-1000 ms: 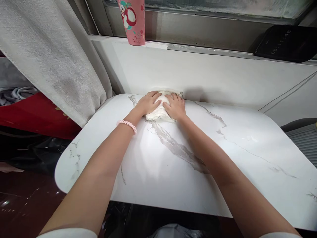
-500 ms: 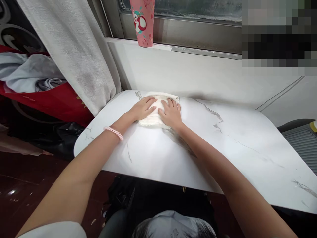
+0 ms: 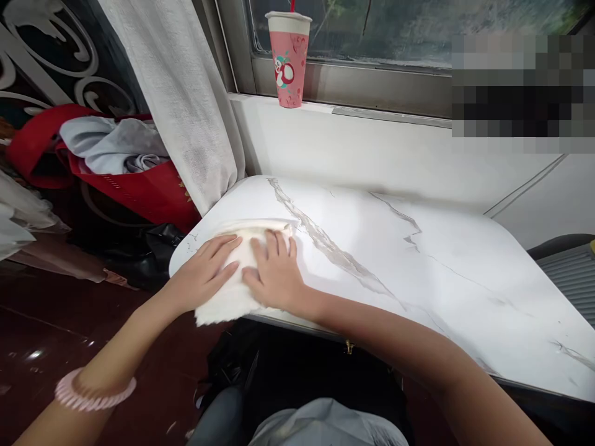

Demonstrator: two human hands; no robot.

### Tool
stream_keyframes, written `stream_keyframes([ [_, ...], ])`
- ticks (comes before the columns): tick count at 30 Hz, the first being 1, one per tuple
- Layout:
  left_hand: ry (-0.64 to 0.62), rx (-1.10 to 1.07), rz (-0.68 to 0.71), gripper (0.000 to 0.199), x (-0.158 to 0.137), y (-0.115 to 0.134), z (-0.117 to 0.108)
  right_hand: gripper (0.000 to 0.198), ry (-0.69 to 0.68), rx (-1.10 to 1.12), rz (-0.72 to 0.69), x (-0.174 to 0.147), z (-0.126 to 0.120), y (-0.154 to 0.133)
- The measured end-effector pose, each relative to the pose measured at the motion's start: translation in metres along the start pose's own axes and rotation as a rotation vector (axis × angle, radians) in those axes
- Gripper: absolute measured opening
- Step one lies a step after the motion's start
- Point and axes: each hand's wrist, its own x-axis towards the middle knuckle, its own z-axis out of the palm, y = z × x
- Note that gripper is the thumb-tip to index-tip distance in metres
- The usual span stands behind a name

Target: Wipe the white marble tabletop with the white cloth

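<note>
A cream cloth (image 3: 237, 296) lies spread on the left end of a white marble-patterned tabletop (image 3: 353, 229), its lower corner hanging past the front edge. My left hand (image 3: 199, 275) rests flat on the cloth's left side, fingers stretched out. On its right side my right hand (image 3: 275, 269) presses down with spread fingers. Both palms face down, and the thumbs point toward each other with cloth showing between them. Around my left wrist is a pink coiled band (image 3: 93, 396).
A pink paper cup (image 3: 291, 68) with a red straw stands on the window ledge. A light curtain (image 3: 186, 99) hangs beside the table's left end. Left of it, a red bag (image 3: 144, 198) holds grey clothing. A grey ribbed object (image 3: 569, 275) stands at the far right.
Both hands have slid the cloth from the table's back edge toward the front left. The view has shifted, so the cup's top and straw now show.
</note>
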Motion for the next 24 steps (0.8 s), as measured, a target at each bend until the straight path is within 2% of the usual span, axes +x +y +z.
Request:
stream_keyframes([
  [5,-0.014,0.046,-0.131,0.054,-0.037,-0.032,-0.017,0.064,-0.010,0.069,-0.113,0.011,0.015,-0.031],
  [9,0.022,0.044,-0.210,0.052,-0.032,-0.055,-0.019,0.063,-0.001,0.078,-0.138,0.036,0.026,-0.039],
  [15,0.085,0.171,-0.129,0.047,0.025,-0.064,-0.012,0.060,0.037,0.050,-0.075,0.082,0.032,-0.022],
  [19,0.048,0.254,-0.127,0.051,0.069,-0.055,-0.007,0.059,0.064,0.030,-0.037,0.105,0.030,0.006],
  [24,0.033,0.202,-0.067,0.050,0.125,-0.055,0.007,0.056,0.104,0.000,0.056,0.127,0.024,0.045],
])
